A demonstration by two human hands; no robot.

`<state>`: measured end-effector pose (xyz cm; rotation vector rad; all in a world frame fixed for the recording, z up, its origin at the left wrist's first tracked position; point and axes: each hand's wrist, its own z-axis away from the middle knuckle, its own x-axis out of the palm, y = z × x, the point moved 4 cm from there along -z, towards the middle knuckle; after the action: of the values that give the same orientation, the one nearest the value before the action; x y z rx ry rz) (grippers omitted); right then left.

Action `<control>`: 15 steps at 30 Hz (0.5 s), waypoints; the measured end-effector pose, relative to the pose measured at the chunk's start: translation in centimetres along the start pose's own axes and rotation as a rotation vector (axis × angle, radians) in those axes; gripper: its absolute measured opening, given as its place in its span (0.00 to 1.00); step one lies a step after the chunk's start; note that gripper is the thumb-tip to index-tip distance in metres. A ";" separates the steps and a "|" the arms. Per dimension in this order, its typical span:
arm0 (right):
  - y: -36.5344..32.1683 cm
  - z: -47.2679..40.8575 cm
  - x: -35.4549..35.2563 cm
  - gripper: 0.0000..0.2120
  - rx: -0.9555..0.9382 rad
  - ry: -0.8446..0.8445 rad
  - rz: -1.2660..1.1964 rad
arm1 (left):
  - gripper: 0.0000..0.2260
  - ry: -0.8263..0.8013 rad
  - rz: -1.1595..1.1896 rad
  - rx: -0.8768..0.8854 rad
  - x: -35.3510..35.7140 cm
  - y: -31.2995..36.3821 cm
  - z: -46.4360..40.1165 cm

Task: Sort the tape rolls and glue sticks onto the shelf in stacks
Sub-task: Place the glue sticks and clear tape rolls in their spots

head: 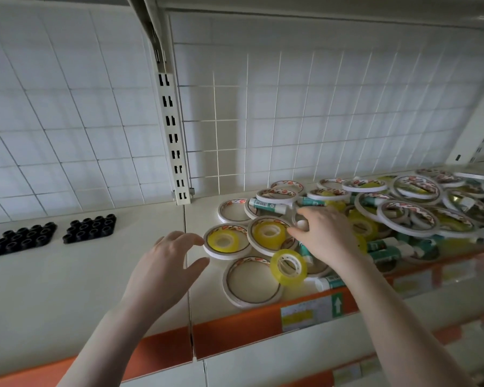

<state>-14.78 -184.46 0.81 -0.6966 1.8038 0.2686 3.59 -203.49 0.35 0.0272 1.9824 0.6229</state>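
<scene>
Your right hand (323,236) covers part of the heap of tape rolls (403,216), so you cannot tell what its fingertips touch or whether they hold the small white thing beside them. The heap runs off the right edge, blurred there, and the glue sticks (386,251) under it show only in bits. The labels on the shelf's orange front strip (235,328) are too blurred to read. The black pieces (23,238) at the left edge are cut off.
</scene>
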 end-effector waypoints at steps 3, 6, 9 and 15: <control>-0.3 -0.1 0.1 0.17 0.003 0.004 -0.042 | 0.13 -0.010 -0.005 -0.001 0.1 0.0 -0.3; 0.0 -0.1 0.0 0.16 0.040 0.067 -0.137 | 0.14 -0.023 -0.016 0.011 0.1 0.0 -0.7; 0.5 0.1 -0.6 0.19 0.057 0.101 -0.250 | 0.14 -0.015 -0.017 0.038 0.1 0.5 -1.2; 1.8 1.2 -2.5 0.16 0.067 0.121 -0.445 | 0.13 -0.047 0.050 0.170 1.2 3.4 -1.6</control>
<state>-14.39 -181.66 2.41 -1.0601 1.7077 -0.1326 0.85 -200.90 1.41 0.1940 1.9889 0.4798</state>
